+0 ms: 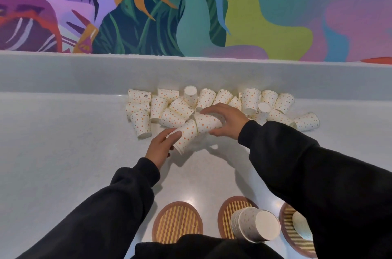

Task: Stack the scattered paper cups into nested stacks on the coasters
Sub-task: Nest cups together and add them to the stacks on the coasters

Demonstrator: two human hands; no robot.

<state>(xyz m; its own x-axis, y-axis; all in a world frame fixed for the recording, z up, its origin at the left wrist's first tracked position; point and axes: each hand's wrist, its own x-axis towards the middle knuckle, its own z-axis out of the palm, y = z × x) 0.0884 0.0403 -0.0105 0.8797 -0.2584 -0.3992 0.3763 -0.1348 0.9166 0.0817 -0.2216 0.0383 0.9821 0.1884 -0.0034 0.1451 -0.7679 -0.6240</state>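
A pale grey tabletop [63,152] spread out beneath the fingers [212,109] and to either side of them. Beyond the fingers it curved up into a low ledge [84,74] of the same grey, capped by a lighter edge. Above that rose a wall mural [233,3] of purple, pink, teal, green and orange leaf-like shapes. Nearer than the fingers, the surface showed a soft sheen of reflected light.
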